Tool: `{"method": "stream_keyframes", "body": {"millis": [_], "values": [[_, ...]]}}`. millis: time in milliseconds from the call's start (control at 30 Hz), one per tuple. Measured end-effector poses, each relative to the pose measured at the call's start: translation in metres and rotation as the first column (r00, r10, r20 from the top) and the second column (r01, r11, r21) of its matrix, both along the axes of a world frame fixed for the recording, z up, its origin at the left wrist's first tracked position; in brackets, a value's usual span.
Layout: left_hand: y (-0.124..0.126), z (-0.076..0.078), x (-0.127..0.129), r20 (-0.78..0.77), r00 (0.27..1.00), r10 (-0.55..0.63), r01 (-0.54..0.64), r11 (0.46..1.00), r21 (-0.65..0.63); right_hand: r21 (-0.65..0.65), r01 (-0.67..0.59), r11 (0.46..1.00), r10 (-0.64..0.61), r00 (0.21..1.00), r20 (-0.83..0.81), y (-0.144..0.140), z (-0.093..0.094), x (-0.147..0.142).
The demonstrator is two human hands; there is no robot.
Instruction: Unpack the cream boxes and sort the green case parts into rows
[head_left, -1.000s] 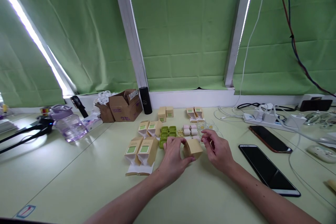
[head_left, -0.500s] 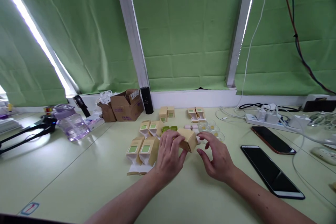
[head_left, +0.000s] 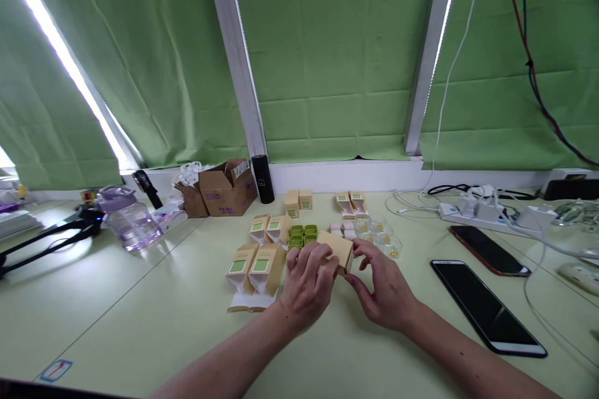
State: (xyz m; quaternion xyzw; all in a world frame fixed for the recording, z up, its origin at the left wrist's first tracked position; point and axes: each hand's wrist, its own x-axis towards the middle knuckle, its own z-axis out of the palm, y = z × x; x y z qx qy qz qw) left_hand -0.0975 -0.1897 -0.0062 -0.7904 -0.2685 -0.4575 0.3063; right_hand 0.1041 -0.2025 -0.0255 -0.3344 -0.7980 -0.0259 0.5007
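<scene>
A small kraft cardboard box is tilted above the table between my hands. My left hand is wrapped round its left side. At the box's right end, my right hand pinches the edge with thumb and fingertips. Left of my left hand stand open kraft boxes with green labels, their white inner flaps spread toward me. Just beyond the held box sit several green square cups, pale pink blocks and clear round containers with yellow centres.
More kraft boxes and a flapped pair stand farther back. A brown carton, black cylinder and purple jug are left. Phones and a power strip with loose cables lie right.
My right hand has moved left and closed on the box's right end. My left hand has shifted slightly right and lower, uncovering more of the green cups.
</scene>
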Motion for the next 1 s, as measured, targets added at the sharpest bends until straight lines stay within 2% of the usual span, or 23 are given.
{"method": "stream_keyframes", "body": {"millis": [267, 533, 733, 1000], "values": [[0.0012, -0.0033, 0.0032, -0.003, 1.000, 0.007, -0.008, 0.996, -0.089, -0.078, -0.013, 0.997, 0.010, 0.999, -0.043, -0.0001, -0.0019, 0.0002], [-0.0002, -0.0021, 0.0043, -0.067, 0.998, 0.010, -0.028, 0.962, -0.273, -0.186, -0.010, 0.983, 0.002, 0.999, -0.045, 0.0033, -0.0031, 0.0020], [-0.0009, 0.0010, 0.0047, -0.073, 0.996, -0.053, 0.021, 0.925, -0.380, -0.198, -0.007, 0.980, 0.002, 1.000, -0.024, 0.0046, -0.0039, 0.0025], [-0.0011, 0.0003, 0.0054, -0.062, 0.996, -0.059, 0.028, 0.908, -0.418, -0.200, -0.010, 0.980, 0.004, 1.000, -0.028, 0.0030, 0.0006, 0.0017]]}}
